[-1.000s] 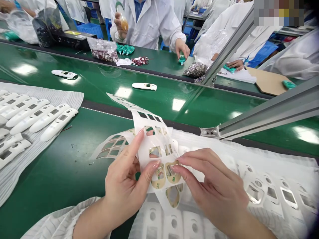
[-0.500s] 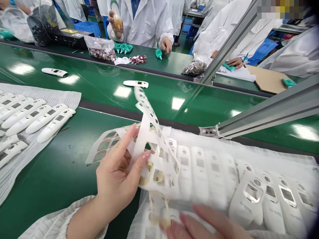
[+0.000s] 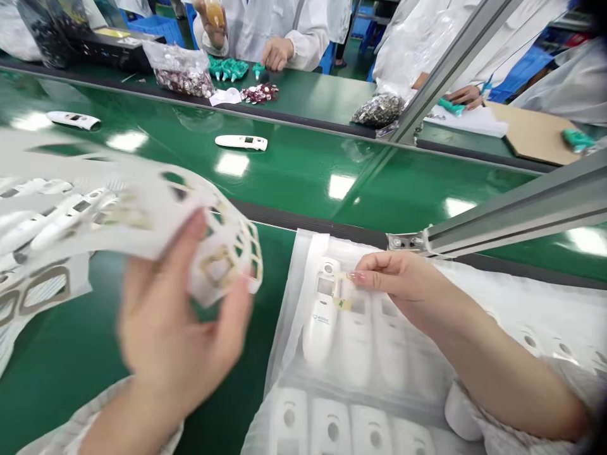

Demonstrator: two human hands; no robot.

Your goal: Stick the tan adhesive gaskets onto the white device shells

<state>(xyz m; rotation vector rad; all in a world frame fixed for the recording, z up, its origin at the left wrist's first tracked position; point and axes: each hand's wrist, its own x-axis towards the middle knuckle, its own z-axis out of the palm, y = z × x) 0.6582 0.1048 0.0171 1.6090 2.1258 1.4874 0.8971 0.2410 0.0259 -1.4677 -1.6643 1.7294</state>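
My left hand, blurred by motion, grips a curling white die-cut adhesive sheet with rows of frame-shaped cutouts. The sheet stretches leftward over the bench. My right hand pinches a thin, yellowish see-through adhesive frame between thumb and forefinger. It hangs beside the display window of a white thermometer-like housing; whether the two touch, I cannot tell. That housing lies face up at the left end of a row, with its neighbours under translucent foam wrap.
More white housings lie on wrap at the left. Beyond the bench edge runs a green belt with two housings on it. A metal post slants in from the right. Co-workers' hands work across the belt near bagged parts.
My left hand has swung left with the sheet, uncovering the first housing. My right hand has risen from the lower edge to that housing, holding the small frame.
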